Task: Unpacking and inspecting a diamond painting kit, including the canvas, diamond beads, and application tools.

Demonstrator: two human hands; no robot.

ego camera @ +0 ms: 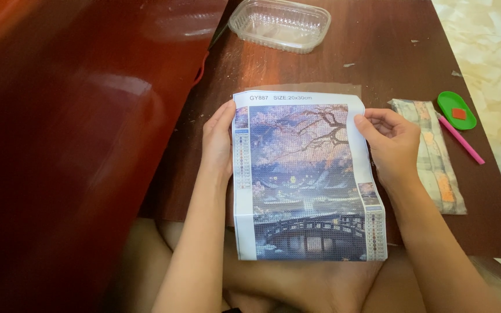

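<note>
A diamond-painting canvas (307, 179) with a blossom tree, buildings and a bridge lies on the dark wooden table (273, 69), its lower edge hanging over the front toward my lap. My left hand (218, 139) grips the canvas's left edge near the top. At the right edge near the top, my right hand (391, 142) pinches the canvas with thumb and fingers. A clear film sheet (320, 88) shows just beyond the canvas's top edge.
A clear plastic container (280, 24) stands at the back of the table. To the right lie a flat packet of small bags (433, 153), a pink pen (460, 139) and a green tray (456, 109) with a red square. A red wooden surface (76, 127) runs along the left.
</note>
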